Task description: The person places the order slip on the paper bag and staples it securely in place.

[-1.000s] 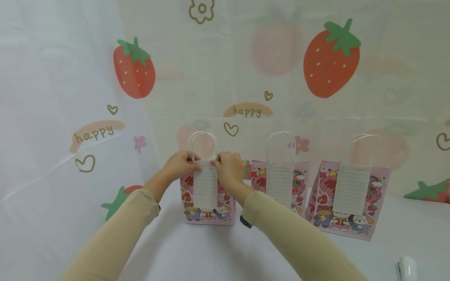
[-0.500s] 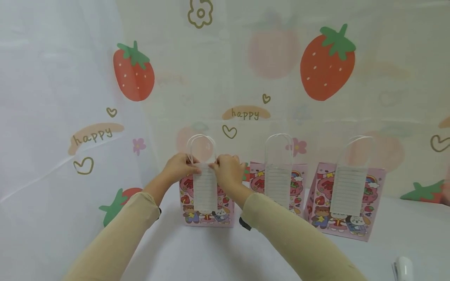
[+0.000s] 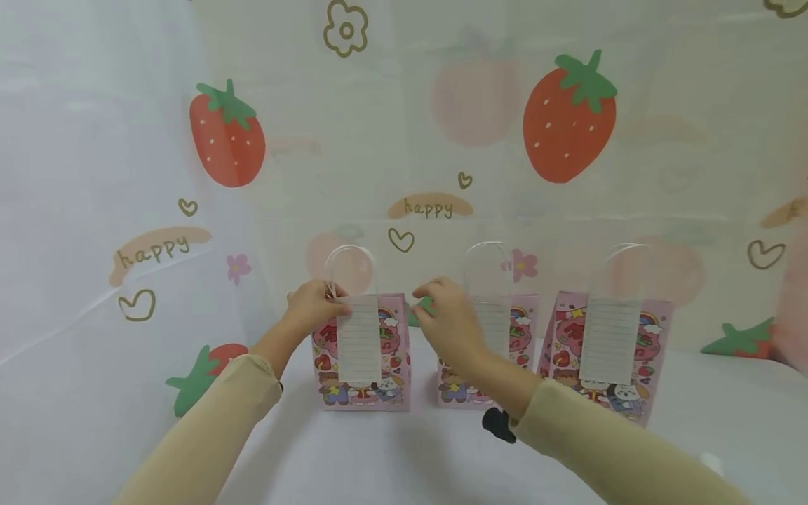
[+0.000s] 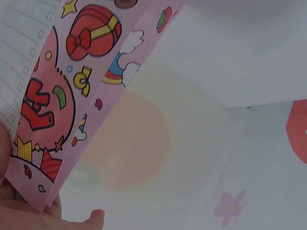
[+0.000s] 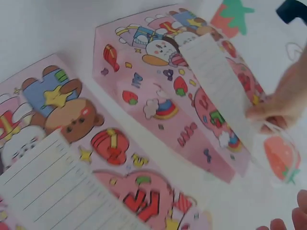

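Observation:
In the head view, a pink cartoon-printed paper gift bag (image 3: 393,358) stands upright at the left, with white loop handles (image 3: 351,249) up. A strip of lined paper (image 3: 360,344) hangs on its front. My left hand (image 3: 313,308) pinches the bag's top edge and the strip's upper left corner. In the left wrist view, the thumb and fingers (image 4: 53,218) grip that edge from both sides. My right hand (image 3: 451,326) is in the air in front of the middle gift bag (image 3: 453,393), fingers loosely bent around nothing. It hides part of that bag.
A third matching bag (image 3: 568,351), also with a lined strip (image 3: 607,344), stands at the right, slightly angled. A small white object (image 3: 712,463) shows at the lower right of the white table (image 3: 366,456). A strawberry-printed sheet (image 3: 391,140) hangs behind.
My right hand has let go of the left bag's top edge and moved right, away from it. The left hand keeps its pinch. The view has shifted slightly to the right.

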`<action>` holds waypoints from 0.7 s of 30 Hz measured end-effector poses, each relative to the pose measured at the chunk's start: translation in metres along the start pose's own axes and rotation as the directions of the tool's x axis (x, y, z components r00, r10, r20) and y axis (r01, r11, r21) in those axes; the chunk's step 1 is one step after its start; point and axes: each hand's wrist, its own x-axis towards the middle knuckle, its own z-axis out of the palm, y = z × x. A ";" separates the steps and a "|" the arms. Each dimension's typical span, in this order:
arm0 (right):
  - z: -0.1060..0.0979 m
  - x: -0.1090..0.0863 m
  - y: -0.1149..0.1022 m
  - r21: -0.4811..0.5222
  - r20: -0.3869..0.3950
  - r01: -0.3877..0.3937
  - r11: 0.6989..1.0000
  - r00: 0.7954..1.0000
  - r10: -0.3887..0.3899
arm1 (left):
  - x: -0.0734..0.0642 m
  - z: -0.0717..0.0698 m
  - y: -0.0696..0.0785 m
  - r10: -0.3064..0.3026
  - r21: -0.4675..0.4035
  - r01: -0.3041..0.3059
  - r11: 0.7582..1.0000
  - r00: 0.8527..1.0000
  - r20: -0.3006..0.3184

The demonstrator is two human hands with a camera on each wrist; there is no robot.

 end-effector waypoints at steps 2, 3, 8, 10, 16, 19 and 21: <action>-0.016 -0.008 0.004 0.029 0.002 -0.014 0.999 1.000 0.014 | -0.002 0.002 0.000 -0.005 0.003 0.005 1.000 1.000 -0.014; -0.024 -0.012 0.006 0.038 -0.003 -0.012 0.999 1.000 0.013 | -0.002 0.003 0.000 -0.004 0.007 0.004 1.000 1.000 -0.022; -0.060 -0.031 0.020 0.038 -0.064 0.011 0.999 0.998 -0.009 | -0.003 0.006 0.001 0.010 0.007 -0.009 1.000 0.998 -0.061; -0.070 -0.038 0.028 0.014 -0.079 0.011 1.000 0.997 -0.010 | -0.003 0.007 0.001 0.015 0.004 -0.014 1.000 0.997 -0.073; -0.102 -0.060 0.051 -0.083 -0.097 -0.030 0.996 0.995 0.022 | -0.005 0.009 -0.001 0.034 -0.029 -0.037 0.999 0.996 -0.079; -0.117 -0.069 0.059 -0.100 -0.104 -0.081 0.992 0.992 0.070 | -0.005 0.010 -0.002 0.057 -0.043 -0.060 0.997 0.995 -0.083; -0.127 -0.074 0.064 -0.110 -0.104 -0.114 0.987 0.989 0.103 | -0.006 0.010 -0.003 0.079 -0.024 -0.082 0.996 0.992 -0.094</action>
